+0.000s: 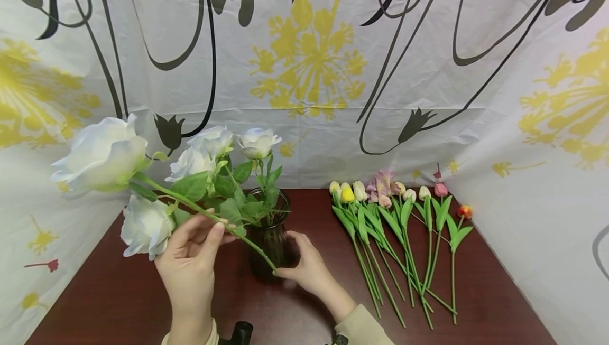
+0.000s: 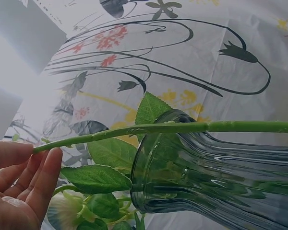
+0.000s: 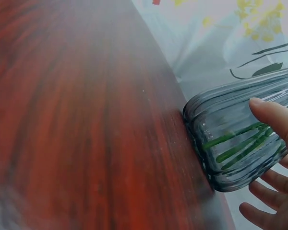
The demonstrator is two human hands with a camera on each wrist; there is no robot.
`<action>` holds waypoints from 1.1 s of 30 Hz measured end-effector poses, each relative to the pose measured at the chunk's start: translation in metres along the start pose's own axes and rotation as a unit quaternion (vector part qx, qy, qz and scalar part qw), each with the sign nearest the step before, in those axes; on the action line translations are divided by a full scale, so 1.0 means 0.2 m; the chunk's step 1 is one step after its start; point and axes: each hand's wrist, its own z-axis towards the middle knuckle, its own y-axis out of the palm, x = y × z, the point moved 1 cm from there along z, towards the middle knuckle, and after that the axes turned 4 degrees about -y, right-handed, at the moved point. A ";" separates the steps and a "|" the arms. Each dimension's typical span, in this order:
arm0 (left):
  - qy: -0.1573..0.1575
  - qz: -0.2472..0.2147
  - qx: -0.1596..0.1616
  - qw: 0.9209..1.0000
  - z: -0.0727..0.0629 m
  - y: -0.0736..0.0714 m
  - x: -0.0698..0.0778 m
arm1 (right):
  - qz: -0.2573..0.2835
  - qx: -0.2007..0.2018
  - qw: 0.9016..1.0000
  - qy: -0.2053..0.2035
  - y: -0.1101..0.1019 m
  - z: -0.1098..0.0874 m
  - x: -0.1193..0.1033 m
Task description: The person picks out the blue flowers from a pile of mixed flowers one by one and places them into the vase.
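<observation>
In the head view my left hand (image 1: 192,255) pinches the green stem of a white rose (image 1: 102,157) between thumb and fingertips. The stem (image 2: 182,127) slants down across the front of a dark clear glass vase (image 1: 268,250), outside it, its lower end close to my right thumb. My right hand (image 1: 309,268) holds the vase at its right side, thumb in front and fingers spread along the other side. White roses (image 1: 258,142) with green leaves stand in the vase and lean left. Stem ends (image 3: 240,146) show through the glass near its base.
Several artificial tulips (image 1: 409,239) in yellow, white, pink and orange lie on the right of the dark red wooden table (image 1: 228,302), with a purple flower (image 1: 382,182) among them. A patterned cloth (image 1: 309,70) hangs behind and along both sides.
</observation>
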 end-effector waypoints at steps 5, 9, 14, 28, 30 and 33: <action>0.008 0.008 0.005 1.000 0.00 -0.01 0.01 | -0.010 0.021 1.000 0.009 0.01 -0.01 -0.01; 0.013 0.010 0.012 1.000 0.01 -0.01 0.01 | -0.015 0.028 0.999 0.017 0.01 -0.01 -0.02; 0.014 0.015 0.019 1.000 0.01 -0.02 0.01 | -0.022 0.037 0.999 0.021 0.02 -0.02 -0.03; 0.039 0.024 0.043 0.998 0.01 -0.02 0.02 | -0.040 0.069 0.996 0.036 0.03 -0.03 -0.06; 0.042 0.026 0.048 0.998 0.01 -0.02 0.02 | -0.042 0.071 0.996 0.040 0.03 -0.03 -0.06; 0.047 0.022 0.053 0.997 0.01 -0.02 0.02 | -0.048 0.073 0.995 0.048 0.03 -0.04 -0.07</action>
